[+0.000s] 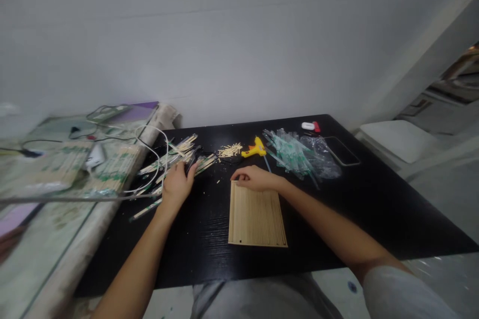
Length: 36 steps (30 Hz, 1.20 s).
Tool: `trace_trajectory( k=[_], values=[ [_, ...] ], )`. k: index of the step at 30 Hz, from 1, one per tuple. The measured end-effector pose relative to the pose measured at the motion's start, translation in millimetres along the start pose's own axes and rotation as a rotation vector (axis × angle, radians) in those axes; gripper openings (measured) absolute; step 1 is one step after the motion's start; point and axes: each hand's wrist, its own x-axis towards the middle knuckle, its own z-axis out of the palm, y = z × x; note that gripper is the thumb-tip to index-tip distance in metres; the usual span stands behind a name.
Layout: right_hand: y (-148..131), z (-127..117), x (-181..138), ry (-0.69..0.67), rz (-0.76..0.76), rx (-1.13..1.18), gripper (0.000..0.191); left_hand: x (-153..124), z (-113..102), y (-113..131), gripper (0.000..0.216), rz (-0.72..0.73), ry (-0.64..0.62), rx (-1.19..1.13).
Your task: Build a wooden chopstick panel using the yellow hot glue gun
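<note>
My left hand [177, 182] is closed around a dark hand tool [193, 158], whose exact kind is blurred. It is over a loose pile of wrapped wooden chopsticks [181, 147] on the left of the black table. At the upper edge of a flat panel of wooden sticks laid side by side [257, 217], my right hand [254, 178] has its fingers curled in. Whether it pinches the panel or a single stick is hidden. Just beyond it lies a yellow glue gun [255, 147], beside a small heap of short cut stick pieces [230, 150].
Empty clear-and-green wrappers [288, 152] and a crumpled plastic bag [324, 159] lie on the right. Near them are a phone [341, 151] and a white case [308, 125]. A white cable [158, 159] loops over the left edge from a neighbouring table holding packs of chopsticks [114, 167].
</note>
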Motion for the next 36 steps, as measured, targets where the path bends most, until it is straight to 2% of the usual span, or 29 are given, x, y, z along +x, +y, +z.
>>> trace_trajectory(
  k=[6, 11, 18, 22, 25, 27, 31, 34, 36],
  values=[
    [-4, 18, 3, 0.112, -0.012, -0.038, 0.017, 0, 7, -5, 0.053, 0.005, -0.060, 0.160],
    [0, 30, 7, 0.224, -0.024, -0.102, 0.014, -4, 10, -1, 0.051, -0.012, -0.105, 0.198],
    [6, 41, 9, 0.331, -0.072, -0.188, 0.019, -5, 19, -1, 0.043, 0.018, -0.088, 0.134],
    [6, 44, 9, 0.346, -0.092, -0.224, 0.019, -4, 20, 1, 0.040, 0.052, -0.016, 0.058],
    [7, 45, 10, 0.349, -0.101, -0.245, 0.017, -6, 19, 6, 0.032, 0.146, 0.050, -0.060],
    [7, 45, 10, 0.355, -0.104, -0.260, 0.017, -10, 20, 11, 0.021, 0.255, 0.050, -0.184],
    [7, 45, 12, 0.363, -0.107, -0.287, 0.016, -20, 23, 24, 0.012, 0.425, -0.060, -0.372],
    [8, 46, 12, 0.365, -0.105, -0.302, 0.016, -26, 27, 32, 0.010, 0.476, -0.176, -0.366],
    [8, 46, 13, 0.365, -0.103, -0.309, 0.016, -27, 28, 33, 0.009, 0.480, -0.208, -0.324]
  ],
)
